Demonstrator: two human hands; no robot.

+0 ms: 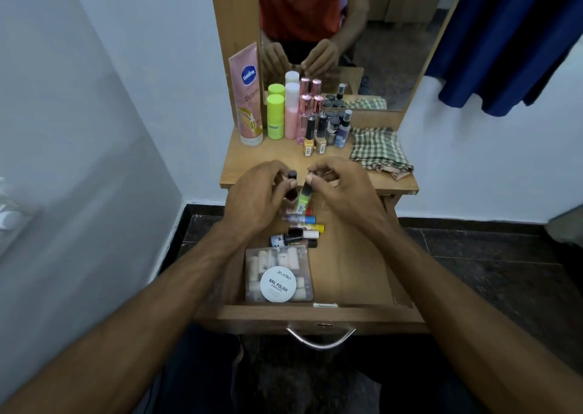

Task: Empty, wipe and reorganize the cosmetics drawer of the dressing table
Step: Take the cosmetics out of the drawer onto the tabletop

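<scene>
Reorganizing stage, by the look of it: drawer (pixel 353 274) pulled open, partly refilled, several bottles yet on the tabletop (pixel 268 161).

Left hand (pixel 255 192) curled round a dark red bottle (pixel 291 192), black cap poking up between the fingers. Right hand (pixel 340 186) pinching a lime-green bottle (pixel 304 199) by its dark cap, fingertips bent in tight. Both bottles held just over the far end of the drawer, close beside each other, seemingly not yet set down.

Below them, a row of small tubes (pixel 303 221) lying across the drawer; nearer still, a clear pouch (pixel 280 271) with a white round tin (pixel 279 284) on top. Right half of the drawer floor bare wood.

To do it well: lower both bottles upright, bases first, at the far left, just beyond the tubes. Keep them snug side by side so neither tips when the drawer shuts. Release one at a time, steadying with the other hand. Avoid knocking the tubes out of line.

Then fetch the remaining polishes (pixel 315 139) from the far tabletop, beside the tall bottles (pixel 284 113) and left of the checked cloth (pixel 378 151).
</scene>
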